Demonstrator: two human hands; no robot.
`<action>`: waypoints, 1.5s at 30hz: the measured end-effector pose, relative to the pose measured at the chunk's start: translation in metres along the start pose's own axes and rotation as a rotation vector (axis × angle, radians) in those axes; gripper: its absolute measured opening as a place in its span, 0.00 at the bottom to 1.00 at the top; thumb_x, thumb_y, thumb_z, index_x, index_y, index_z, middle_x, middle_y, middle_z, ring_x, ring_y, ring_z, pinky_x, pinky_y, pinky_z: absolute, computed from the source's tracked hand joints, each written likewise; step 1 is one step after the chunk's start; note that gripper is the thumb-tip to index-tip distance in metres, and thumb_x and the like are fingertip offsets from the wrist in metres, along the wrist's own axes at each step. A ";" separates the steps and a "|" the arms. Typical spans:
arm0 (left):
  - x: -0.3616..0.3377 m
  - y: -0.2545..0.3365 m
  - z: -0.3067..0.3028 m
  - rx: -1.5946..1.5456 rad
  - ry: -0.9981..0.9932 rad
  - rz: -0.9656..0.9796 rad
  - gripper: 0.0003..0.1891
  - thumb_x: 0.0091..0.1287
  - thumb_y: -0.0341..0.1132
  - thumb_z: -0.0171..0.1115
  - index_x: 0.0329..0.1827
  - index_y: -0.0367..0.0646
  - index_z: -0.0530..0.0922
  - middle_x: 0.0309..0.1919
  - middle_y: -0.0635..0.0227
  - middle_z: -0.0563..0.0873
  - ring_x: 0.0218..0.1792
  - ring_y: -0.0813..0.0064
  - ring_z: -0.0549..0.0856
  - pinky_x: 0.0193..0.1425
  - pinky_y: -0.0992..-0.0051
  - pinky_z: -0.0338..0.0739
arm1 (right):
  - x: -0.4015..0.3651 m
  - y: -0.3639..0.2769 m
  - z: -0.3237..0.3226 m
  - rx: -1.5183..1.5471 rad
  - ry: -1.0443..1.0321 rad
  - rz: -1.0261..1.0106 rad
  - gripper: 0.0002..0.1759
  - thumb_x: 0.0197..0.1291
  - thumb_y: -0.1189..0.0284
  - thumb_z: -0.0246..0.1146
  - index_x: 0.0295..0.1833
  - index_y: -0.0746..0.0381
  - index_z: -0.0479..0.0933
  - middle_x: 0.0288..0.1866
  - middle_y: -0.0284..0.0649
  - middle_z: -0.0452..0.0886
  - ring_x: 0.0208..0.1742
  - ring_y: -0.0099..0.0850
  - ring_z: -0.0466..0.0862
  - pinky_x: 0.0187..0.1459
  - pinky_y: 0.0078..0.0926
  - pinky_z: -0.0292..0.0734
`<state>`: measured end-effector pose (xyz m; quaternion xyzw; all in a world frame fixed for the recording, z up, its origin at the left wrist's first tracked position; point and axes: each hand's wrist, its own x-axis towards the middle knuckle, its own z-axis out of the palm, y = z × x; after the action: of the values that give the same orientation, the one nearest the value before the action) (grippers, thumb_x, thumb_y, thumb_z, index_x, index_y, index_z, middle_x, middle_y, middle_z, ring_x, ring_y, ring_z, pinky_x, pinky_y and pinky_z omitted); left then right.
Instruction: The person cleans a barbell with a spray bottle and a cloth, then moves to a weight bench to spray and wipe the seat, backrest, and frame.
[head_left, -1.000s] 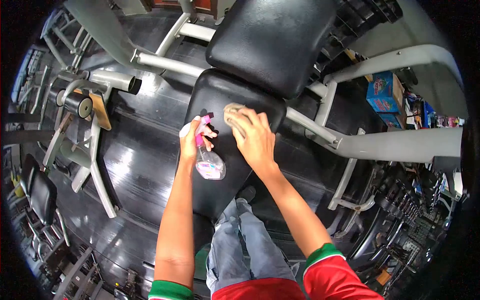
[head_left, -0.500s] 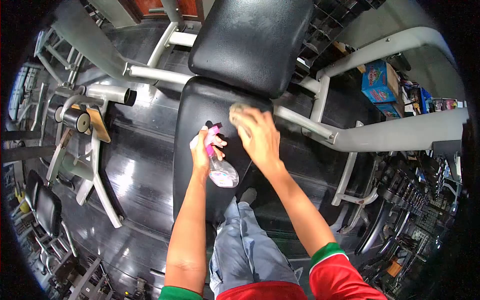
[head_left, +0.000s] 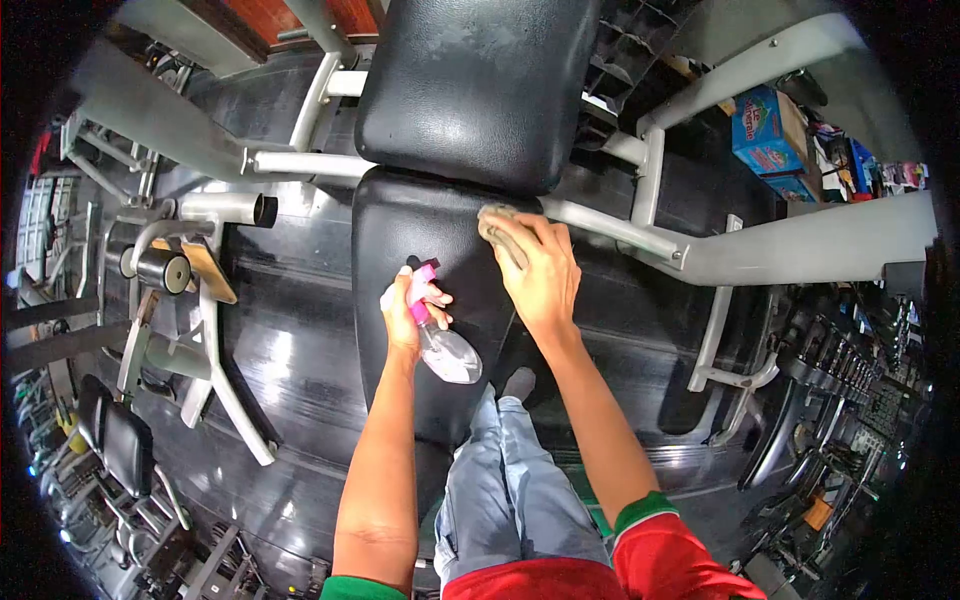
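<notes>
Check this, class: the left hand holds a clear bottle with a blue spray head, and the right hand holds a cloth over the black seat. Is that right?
Not quite: the head view shows a pink spray head, not blue. The rest stands: the left hand holds the clear bottle, the right hand a cloth over the black seat.

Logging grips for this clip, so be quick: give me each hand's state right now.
Left hand: closed, holding the spray bottle by its pink neck.
Right hand: closed, holding a beige cloth.
</notes>
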<state>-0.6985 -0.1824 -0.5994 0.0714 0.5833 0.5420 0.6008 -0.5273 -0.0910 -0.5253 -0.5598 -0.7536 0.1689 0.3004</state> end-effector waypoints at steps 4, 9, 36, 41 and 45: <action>0.003 -0.003 -0.005 -0.093 -0.041 0.016 0.30 0.77 0.56 0.48 0.33 0.33 0.78 0.25 0.48 0.86 0.11 0.62 0.79 0.22 0.64 0.82 | -0.005 -0.009 0.008 0.049 0.079 0.089 0.19 0.55 0.71 0.73 0.53 0.43 0.86 0.51 0.29 0.82 0.47 0.39 0.80 0.44 0.39 0.84; 0.003 -0.003 -0.004 -0.084 -0.009 -0.002 0.30 0.77 0.57 0.48 0.36 0.33 0.78 0.25 0.49 0.85 0.11 0.62 0.79 0.22 0.64 0.82 | -0.063 0.005 0.002 0.080 -0.035 0.079 0.20 0.52 0.74 0.73 0.52 0.45 0.87 0.52 0.31 0.82 0.49 0.39 0.80 0.50 0.36 0.83; 0.003 -0.004 -0.006 0.041 -0.020 0.086 0.31 0.74 0.61 0.47 0.31 0.39 0.78 0.24 0.53 0.85 0.11 0.63 0.78 0.23 0.63 0.81 | -0.065 0.043 0.033 0.811 0.172 0.713 0.22 0.70 0.69 0.64 0.67 0.59 0.78 0.46 0.36 0.87 0.37 0.20 0.83 0.41 0.21 0.80; 0.005 -0.006 -0.015 0.109 -0.032 0.081 0.28 0.73 0.60 0.54 0.35 0.39 0.79 0.26 0.54 0.86 0.13 0.65 0.79 0.27 0.64 0.82 | -0.028 0.044 0.026 0.721 0.198 0.706 0.23 0.70 0.62 0.66 0.66 0.60 0.78 0.42 0.38 0.86 0.37 0.22 0.83 0.42 0.22 0.79; 0.006 -0.005 -0.021 0.073 -0.072 0.046 0.25 0.71 0.54 0.63 0.41 0.34 0.78 0.28 0.53 0.86 0.16 0.65 0.82 0.28 0.66 0.83 | -0.071 0.040 0.038 0.756 0.224 0.706 0.25 0.69 0.62 0.67 0.65 0.66 0.77 0.57 0.49 0.84 0.55 0.36 0.85 0.59 0.33 0.76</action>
<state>-0.7132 -0.1918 -0.6132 0.1263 0.5788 0.5309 0.6059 -0.5078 -0.1420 -0.5965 -0.6467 -0.3688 0.4591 0.4847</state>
